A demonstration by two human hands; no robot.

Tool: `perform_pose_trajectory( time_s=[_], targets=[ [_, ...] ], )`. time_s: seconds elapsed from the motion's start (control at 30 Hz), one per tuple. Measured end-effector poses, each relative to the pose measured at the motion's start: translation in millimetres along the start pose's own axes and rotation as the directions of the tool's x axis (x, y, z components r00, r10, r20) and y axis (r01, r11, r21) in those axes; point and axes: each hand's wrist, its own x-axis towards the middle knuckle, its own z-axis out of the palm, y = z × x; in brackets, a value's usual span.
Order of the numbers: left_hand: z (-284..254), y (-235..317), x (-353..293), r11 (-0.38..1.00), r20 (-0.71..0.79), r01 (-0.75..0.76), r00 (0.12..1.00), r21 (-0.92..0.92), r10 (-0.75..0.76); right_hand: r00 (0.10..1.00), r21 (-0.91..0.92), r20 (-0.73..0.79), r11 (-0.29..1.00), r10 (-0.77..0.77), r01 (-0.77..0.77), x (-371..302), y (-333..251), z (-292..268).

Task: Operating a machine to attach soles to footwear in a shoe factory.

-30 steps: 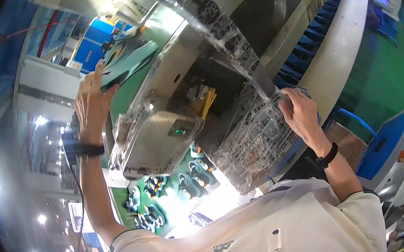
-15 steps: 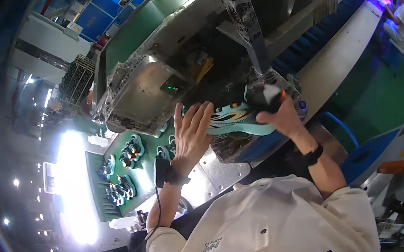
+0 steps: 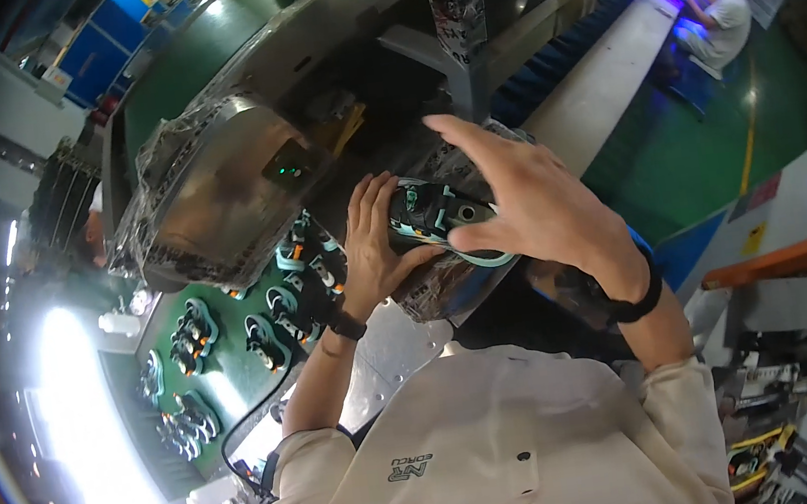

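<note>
A sports shoe [image 3: 431,210] with a black upper and a mint-green sole lies in front of me, seen from above with its opening toward the right. Around its left end my left hand [image 3: 373,248] is closed, fingers along the far side and thumb on the near side. My right hand [image 3: 549,209] is raised over the right end, thumb and fingers spread wide. Its thumb tip overlaps the shoe's near edge; I cannot tell whether they touch. Below the shoe is a film-wrapped block [image 3: 450,287].
A metal machine housing [image 3: 205,191] with green lights stands beyond my left hand. At left, several similar shoes [image 3: 194,333] sit on a green conveyor belt [image 3: 229,374]. A wrapped post [image 3: 457,14] rises ahead. Far right, people in white [image 3: 726,23] sit along a pale bench [image 3: 594,77].
The shoe has turned from its side view to show its top and opening. My right hand has let go of its heel end and spread open. The whole view has shifted.
</note>
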Motion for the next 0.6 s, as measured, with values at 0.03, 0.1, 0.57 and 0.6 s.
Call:
perform_pose_trajectory(
  time_s=[0.03,0.1,0.57,0.6],
  targets=[
    [1.4,-1.2,1.6,0.999,-0.005,-0.008,1.000,-0.033,0.007,1.000,-0.021,-0.001,0.999,0.024,-0.024,7.6,-4.6,7.3],
    [4.6,-7.1,2.7,0.997,-0.012,-0.042,0.999,-0.060,0.042,0.979,-0.236,0.171,0.970,0.109,-0.066,22.5,-6.7,29.7],
    [2.6,-21.3,-5.4,0.945,-0.124,-0.018,0.992,-0.328,-0.024,0.874,-0.044,-0.260,0.900,0.410,-0.435,7.2,8.8,62.9],
    [3.0,-21.4,-6.2,0.930,-0.075,0.022,0.996,-0.367,-0.053,0.819,0.046,-0.324,0.873,0.473,-0.486,-1.0,9.0,61.7]
  ],
)
